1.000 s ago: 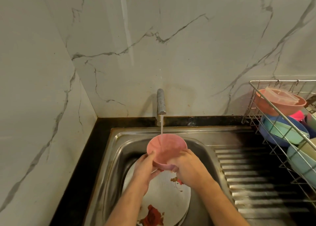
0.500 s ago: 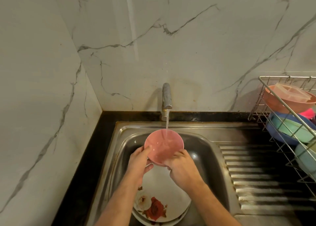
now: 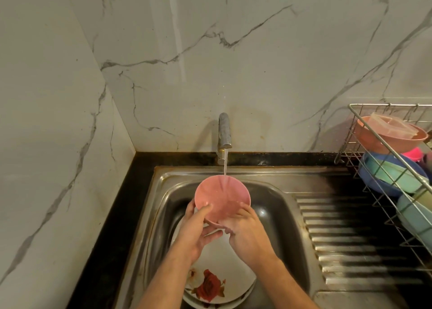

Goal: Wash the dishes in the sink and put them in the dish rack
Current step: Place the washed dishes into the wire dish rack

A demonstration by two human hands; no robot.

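I see both hands over the sink [image 3: 163, 191], holding a pink bowl [image 3: 222, 195] under the tap [image 3: 225, 130]. The water stream [image 3: 225, 162] falls onto the far inner side of the bowl, which is tilted with its opening toward me. My left hand [image 3: 195, 232] grips the bowl's near-left rim, thumb inside, fingers curled beneath. My right hand [image 3: 245, 232] holds the near-right rim, fingertips pressed against the inside wall.

Below the hands, in the basin, lies a stack of white plates [image 3: 219, 283] with a red rose print; my forearms cover part of it.

To the right sits the ribbed draining board [image 3: 350, 243]. At the far right stands the wire dish rack [image 3: 350, 130], holding a salmon bowl [image 3: 383, 142] with a clear lid in it, then blue and teal bowls [image 3: 392, 177] nearer. The rack's wires cross in front of them.

Marble wall [image 3: 257, 63] behind; black counter edge [image 3: 121, 203] on the left.
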